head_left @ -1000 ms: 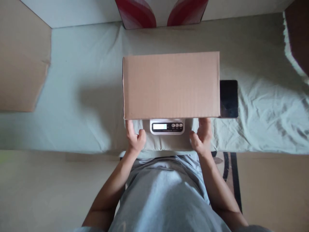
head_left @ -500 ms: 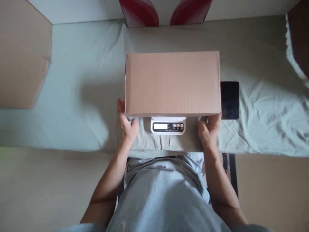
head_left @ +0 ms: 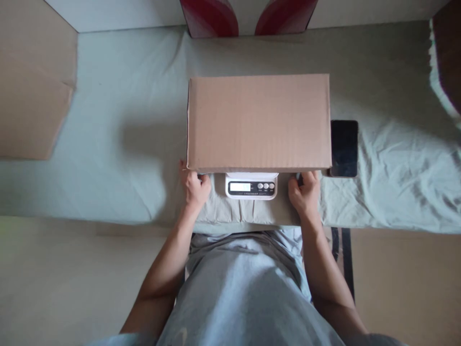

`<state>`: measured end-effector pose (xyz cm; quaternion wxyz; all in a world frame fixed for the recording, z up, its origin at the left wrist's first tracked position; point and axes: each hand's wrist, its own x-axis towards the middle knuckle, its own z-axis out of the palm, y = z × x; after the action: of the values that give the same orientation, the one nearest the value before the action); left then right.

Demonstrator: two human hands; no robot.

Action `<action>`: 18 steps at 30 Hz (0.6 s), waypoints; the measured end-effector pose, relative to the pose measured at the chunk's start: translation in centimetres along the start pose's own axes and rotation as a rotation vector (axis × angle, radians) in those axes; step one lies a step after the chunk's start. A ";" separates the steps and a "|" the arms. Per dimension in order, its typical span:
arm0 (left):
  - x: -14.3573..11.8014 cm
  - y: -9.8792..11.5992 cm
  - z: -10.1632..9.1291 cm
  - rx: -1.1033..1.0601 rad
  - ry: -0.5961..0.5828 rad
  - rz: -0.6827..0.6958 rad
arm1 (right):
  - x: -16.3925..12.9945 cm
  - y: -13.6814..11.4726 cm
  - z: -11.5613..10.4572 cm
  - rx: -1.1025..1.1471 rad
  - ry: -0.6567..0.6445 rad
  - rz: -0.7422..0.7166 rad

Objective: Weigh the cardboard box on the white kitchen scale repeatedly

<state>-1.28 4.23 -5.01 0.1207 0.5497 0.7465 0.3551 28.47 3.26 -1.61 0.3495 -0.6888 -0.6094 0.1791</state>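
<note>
The cardboard box sat over the white scale, apparently being positioned, left hand and right hand at its near edge, grip impossible to tell; next called for careful centring.

Pale wall behind cloth-covered surface; beige floor below.

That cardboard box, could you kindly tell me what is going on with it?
A person's left hand and right hand are at the near edge of the cardboard box, grip partly hidden. The box hides part of the digital scale, whose display is lit but unreadable. A smartphone lies to the right.
</note>
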 end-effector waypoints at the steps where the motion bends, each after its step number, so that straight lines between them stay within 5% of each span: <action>1: 0.0 0.0 0.0 0.000 0.004 0.008 | 0.0 0.0 0.0 -0.003 0.000 -0.002; 8: 0.2 0.2 -0.4 -0.045 0.012 -0.025 | 0.1 0.0 -0.1 0.036 0.040 0.002; 12: -0.6 0.7 -1.8 -0.149 0.036 -0.099 | 0.0 0.6 -0.4 0.254 0.067 0.048; 18: -2.4 4.8 -4.2 -0.456 0.033 0.033 | -0.8 -1.8 -1.6 0.578 0.116 -0.050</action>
<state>0.72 1.12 0.69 0.2238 0.5144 0.6395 0.5256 28.09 2.13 0.58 0.5699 -0.5543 -0.5289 0.2969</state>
